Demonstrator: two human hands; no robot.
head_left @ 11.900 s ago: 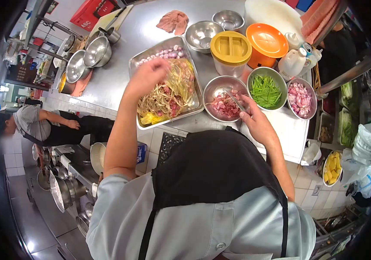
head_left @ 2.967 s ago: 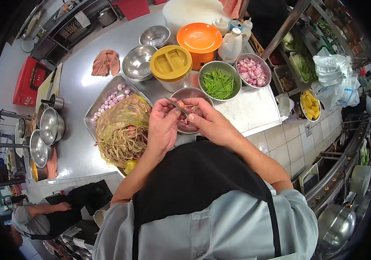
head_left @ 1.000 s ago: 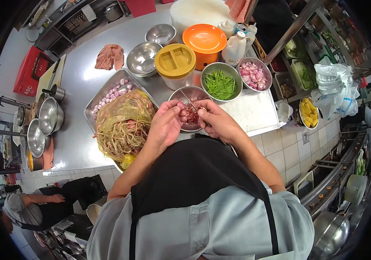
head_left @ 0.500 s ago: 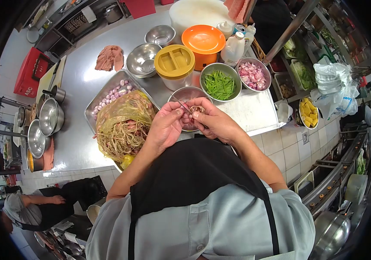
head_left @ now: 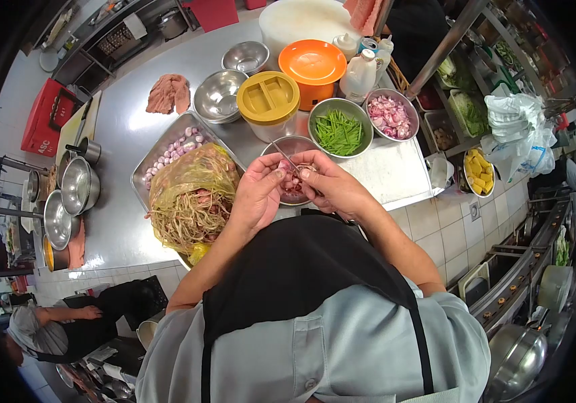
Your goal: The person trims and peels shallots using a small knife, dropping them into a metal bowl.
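Over a metal bowl (head_left: 272,149) with reddish-brown scraps in it, my two hands are close together. My left hand (head_left: 259,187) pinches a small pinkish shallot (head_left: 284,165) between thumb and fingers. A small knife (head_left: 283,154) is gripped in my right hand (head_left: 330,185), its narrow blade slanting up and left past the shallot. Left of my hands, a yellow mesh bag (head_left: 190,171) bulges with unpeeled shallots and dry, stringy roots (head_left: 190,218). It rests on a metal tray (head_left: 141,161) where several peeled shallots (head_left: 179,146) lie.
Beyond my hands stand a yellow-lidded tub (head_left: 268,97), a bowl of cut green vegetables (head_left: 340,132), a bowl of sliced shallots (head_left: 390,115), an orange dish (head_left: 313,60) and a white bottle (head_left: 359,74). Steel bowls (head_left: 219,96) sit behind. A co-worker (head_left: 66,322) is at lower left.
The knife blade shows longer and steeper above my fingers. The brownish piece by my right fingertips is no longer seen there, and scraps show in the bowl below.
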